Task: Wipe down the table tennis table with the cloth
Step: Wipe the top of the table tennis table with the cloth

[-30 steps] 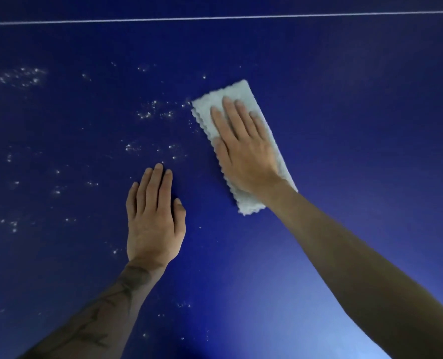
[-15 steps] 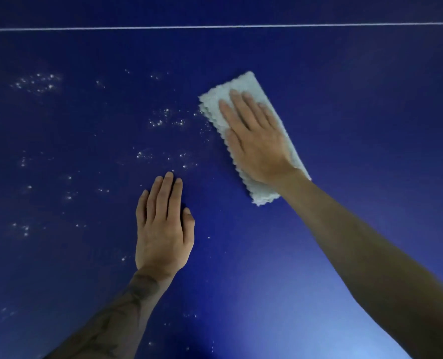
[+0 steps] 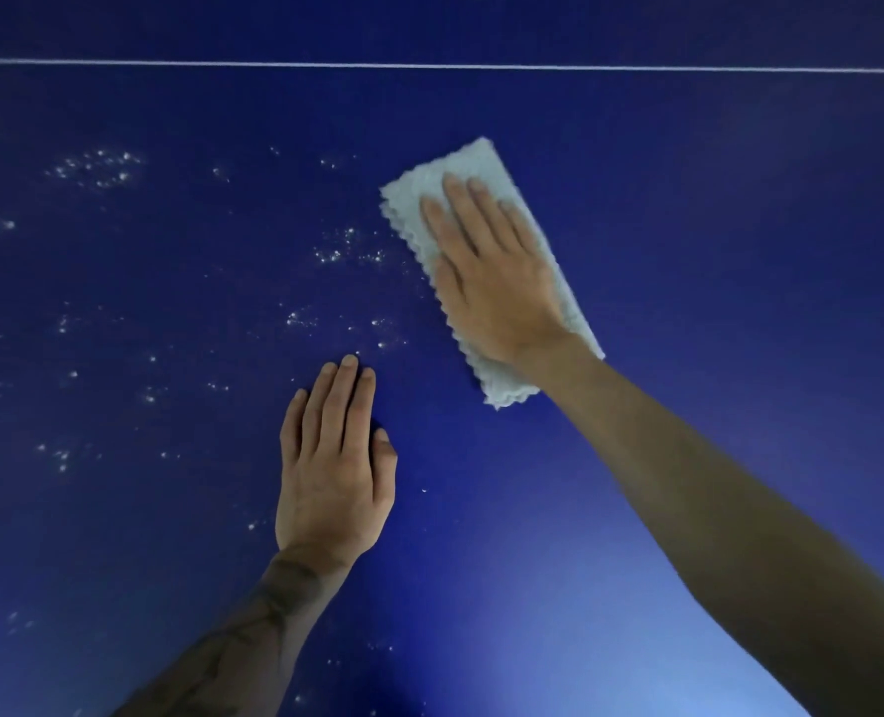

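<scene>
A dark blue table tennis table (image 3: 688,251) fills the view. A pale folded cloth (image 3: 460,168) with scalloped edges lies on it, right of centre. My right hand (image 3: 491,271) presses flat on the cloth with straight fingers. My left hand (image 3: 333,458) rests flat on the bare table, below and left of the cloth, fingers together. White specks (image 3: 349,251) dot the surface just left of the cloth, and more specks (image 3: 93,168) lie further left.
A thin white line (image 3: 429,65) runs across the table near the top of the view. The blue surface right of my right arm shows no specks. A bright reflection (image 3: 610,664) lies at the bottom right.
My right hand and the cloth have slid a little to the right, away from the specks. The left hand stays flat on the table. The view has shifted, so everything sits lower and further right in the frame.
</scene>
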### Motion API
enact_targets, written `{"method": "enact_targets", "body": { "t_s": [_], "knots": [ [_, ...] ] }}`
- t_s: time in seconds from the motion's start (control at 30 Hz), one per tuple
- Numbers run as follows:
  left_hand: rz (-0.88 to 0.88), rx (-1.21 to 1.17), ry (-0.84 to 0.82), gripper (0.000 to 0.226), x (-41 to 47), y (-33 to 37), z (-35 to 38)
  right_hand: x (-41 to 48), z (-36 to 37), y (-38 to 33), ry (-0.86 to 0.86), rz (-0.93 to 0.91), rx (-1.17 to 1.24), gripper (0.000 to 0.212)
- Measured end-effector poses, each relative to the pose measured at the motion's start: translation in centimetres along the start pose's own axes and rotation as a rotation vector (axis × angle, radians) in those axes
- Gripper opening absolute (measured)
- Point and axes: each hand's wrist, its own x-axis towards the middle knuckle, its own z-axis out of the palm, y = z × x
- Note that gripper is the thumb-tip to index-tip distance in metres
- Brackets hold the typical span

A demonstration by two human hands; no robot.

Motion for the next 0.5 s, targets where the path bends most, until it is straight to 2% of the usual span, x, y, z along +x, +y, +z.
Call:
{"method": "enact_targets", "body": {
  "t_s": [0.13, 0.23, 0.3, 0.43, 0.5],
  "knots": [
    [-0.008, -0.010, -0.020, 0.055, 0.0, 0.0, -0.1, 2.7, -1.0, 3.8, 0.045, 0.253, 0.042, 0.061],
    [-0.006, -0.013, -0.018, 0.055, 0.1, 0.1, -0.2, 6.6, -1.6, 3.0, 0.090, 0.393, 0.094, 0.062],
    [-0.004, -0.001, -0.013, 0.055, 0.2, 0.2, -0.3, 7.4, -1.6, 0.6, 0.073, 0.357, 0.117, 0.063],
    [-0.001, 0.008, -0.012, 0.055, 0.2, 0.2, -0.5, 2.8, -0.2, -3.0, 0.023, 0.028, 0.035, 0.062],
    [-0.003, -0.002, -0.010, 0.055, 0.2, 0.3, -0.7, 0.9, 0.2, -1.3, 0.019, 0.016, 0.017, 0.061]
  ]
}}
